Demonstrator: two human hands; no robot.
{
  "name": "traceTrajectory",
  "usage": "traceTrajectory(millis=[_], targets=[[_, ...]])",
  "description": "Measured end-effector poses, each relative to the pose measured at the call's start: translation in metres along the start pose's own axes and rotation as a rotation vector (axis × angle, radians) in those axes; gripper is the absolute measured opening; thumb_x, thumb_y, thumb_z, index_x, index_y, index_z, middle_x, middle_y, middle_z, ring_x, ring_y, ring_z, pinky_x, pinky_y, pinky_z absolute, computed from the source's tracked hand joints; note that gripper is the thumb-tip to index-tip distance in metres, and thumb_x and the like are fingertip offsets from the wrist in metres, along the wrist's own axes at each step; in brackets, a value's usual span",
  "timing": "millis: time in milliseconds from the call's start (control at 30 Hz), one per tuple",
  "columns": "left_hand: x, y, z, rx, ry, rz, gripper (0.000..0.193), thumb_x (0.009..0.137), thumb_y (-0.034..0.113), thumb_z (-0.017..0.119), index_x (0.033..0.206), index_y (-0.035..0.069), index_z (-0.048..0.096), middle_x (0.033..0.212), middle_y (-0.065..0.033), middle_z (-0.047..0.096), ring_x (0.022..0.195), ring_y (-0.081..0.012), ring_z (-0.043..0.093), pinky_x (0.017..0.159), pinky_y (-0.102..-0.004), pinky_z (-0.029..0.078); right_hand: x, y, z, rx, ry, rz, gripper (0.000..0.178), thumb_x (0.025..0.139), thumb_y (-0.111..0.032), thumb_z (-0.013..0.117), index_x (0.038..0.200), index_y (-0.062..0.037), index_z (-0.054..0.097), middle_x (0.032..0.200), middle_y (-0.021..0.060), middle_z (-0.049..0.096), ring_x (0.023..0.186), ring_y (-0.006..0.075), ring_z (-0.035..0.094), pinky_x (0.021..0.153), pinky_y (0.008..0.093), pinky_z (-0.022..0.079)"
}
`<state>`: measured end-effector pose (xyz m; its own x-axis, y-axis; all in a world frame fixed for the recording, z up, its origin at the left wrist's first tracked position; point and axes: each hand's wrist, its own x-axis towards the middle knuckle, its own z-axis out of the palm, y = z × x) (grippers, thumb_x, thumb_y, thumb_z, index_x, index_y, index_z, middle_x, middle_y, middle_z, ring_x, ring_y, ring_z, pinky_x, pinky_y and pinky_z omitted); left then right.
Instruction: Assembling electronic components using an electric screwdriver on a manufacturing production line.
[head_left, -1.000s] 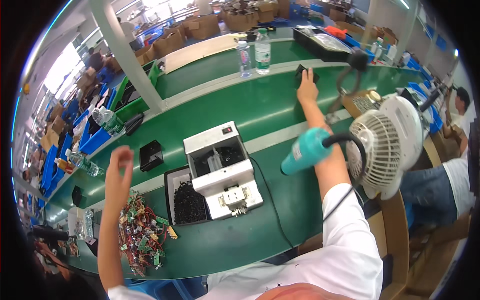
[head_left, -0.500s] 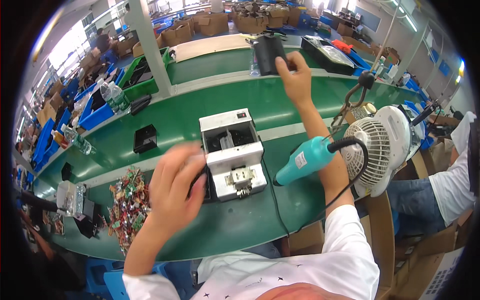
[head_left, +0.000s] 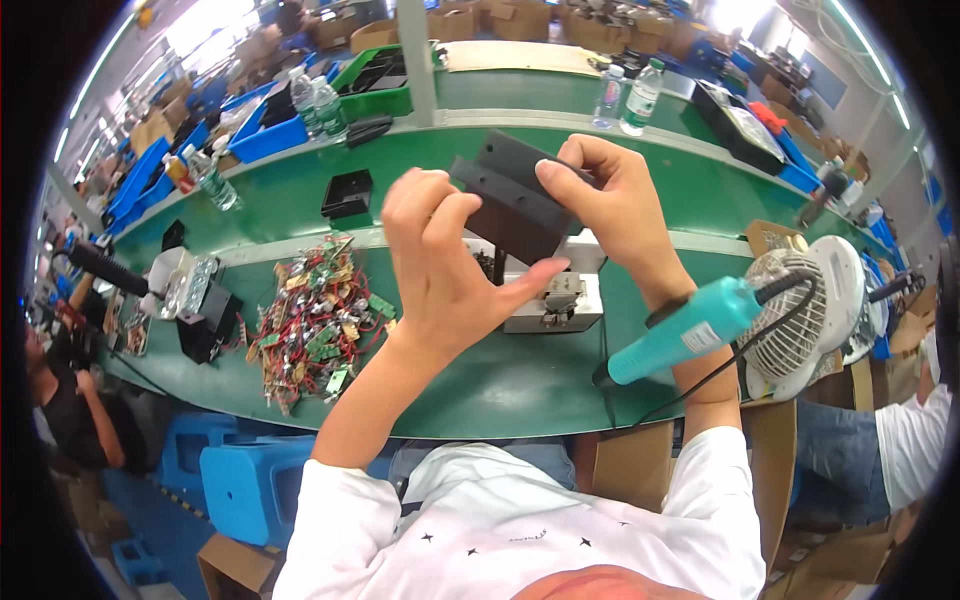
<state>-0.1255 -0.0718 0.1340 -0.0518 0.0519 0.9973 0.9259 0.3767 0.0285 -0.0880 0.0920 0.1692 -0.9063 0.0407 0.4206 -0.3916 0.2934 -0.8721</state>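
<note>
A black plastic casing (head_left: 518, 190) is held up above the bench between my two hands, tilted, with small holes along its ridged side. My right hand (head_left: 618, 200) grips its right end, thumb on top. My left hand (head_left: 435, 245) has its fingers at the left edge and its thumb stretched below the casing. Whether the casing is one part or two cannot be made out. Behind my hands a white machine with a metal fixture (head_left: 565, 300) is partly hidden. A teal electric screwdriver (head_left: 685, 330) hangs over my right forearm.
A heap of small circuit boards and red wires (head_left: 320, 320) lies left of my left arm. A black open box (head_left: 347, 194) sits farther back. At the right stands a white fan (head_left: 810, 320). Bottles (head_left: 641, 97) and blue bins (head_left: 268, 138) line the rear shelf.
My right hand has brought the black casing back from the rear shelf toward me. My left hand has risen from beside the white machine to the casing. The view has shifted.
</note>
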Motion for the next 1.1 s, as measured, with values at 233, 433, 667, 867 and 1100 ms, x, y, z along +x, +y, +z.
traceTrajectory(millis=[233, 433, 667, 867, 1100], targets=[[-0.015, -0.021, -0.024, -0.082, -0.399, -0.143, 0.021, 0.080, 0.018, 0.065, 0.087, 0.006, 0.050, 0.082, -0.0074, 0.050, 0.079, -0.0247, 0.048, 0.080, -0.0337, 0.038, -0.005, -0.007, 0.024, 0.566, -0.209, 0.284, 0.029, 0.079, -0.011, 0.066, 0.105, -0.0048, 0.055, 0.092, 0.0039, 0.056, 0.080, 0.0099, 0.051, 0.071, 0.0214, 0.041], [-0.047, -0.028, -0.025, -0.054, -0.220, -0.542, 0.013, 0.082, 0.012, 0.059, 0.080, 0.006, 0.048, 0.074, -0.0053, 0.049, 0.073, -0.0222, 0.045, 0.075, -0.0312, 0.036, -0.039, 0.010, 0.048, 0.464, -0.365, 0.092, 0.076, 0.072, -0.008, 0.074, 0.136, -0.0069, 0.034, 0.116, 0.0133, 0.055, 0.100, 0.0184, 0.056, 0.083, 0.0277, 0.046], [-0.047, -0.021, -0.038, -0.648, -0.438, -0.746, 0.009, 0.083, 0.006, 0.057, 0.080, 0.005, 0.048, 0.074, -0.0022, 0.048, 0.069, -0.0150, 0.041, 0.068, -0.0265, 0.036, -0.049, 0.020, 0.051, 0.339, -0.204, 0.157, 0.088, 0.063, 0.000, 0.075, 0.138, -0.0074, 0.031, 0.117, 0.0131, 0.056, 0.100, 0.0193, 0.057, 0.086, 0.0292, 0.046], [-0.049, -0.017, -0.046, -1.037, -0.493, -1.025, 0.010, 0.084, 0.006, 0.058, 0.080, 0.005, 0.048, 0.074, 0.0006, 0.046, 0.068, -0.0091, 0.040, 0.063, -0.0220, 0.034, -0.049, 0.014, 0.049, 0.175, -0.221, 0.221, 0.089, 0.060, 0.001, 0.075, 0.138, -0.0076, 0.032, 0.114, 0.0115, 0.058, 0.095, 0.0177, 0.058, 0.084, 0.0273, 0.047], [-0.048, -0.003, -0.048, -1.123, -0.356, -1.106, 0.015, 0.084, 0.008, 0.060, 0.076, 0.006, 0.047, 0.075, 0.0005, 0.047, 0.064, -0.0084, 0.038, 0.061, -0.0209, 0.033, -0.054, 0.008, 0.049, 0.146, -0.251, 0.194, 0.088, 0.060, 0.000, 0.075, 0.137, -0.0072, 0.033, 0.112, 0.0106, 0.059, 0.094, 0.0164, 0.058, 0.083, 0.0263, 0.047]])
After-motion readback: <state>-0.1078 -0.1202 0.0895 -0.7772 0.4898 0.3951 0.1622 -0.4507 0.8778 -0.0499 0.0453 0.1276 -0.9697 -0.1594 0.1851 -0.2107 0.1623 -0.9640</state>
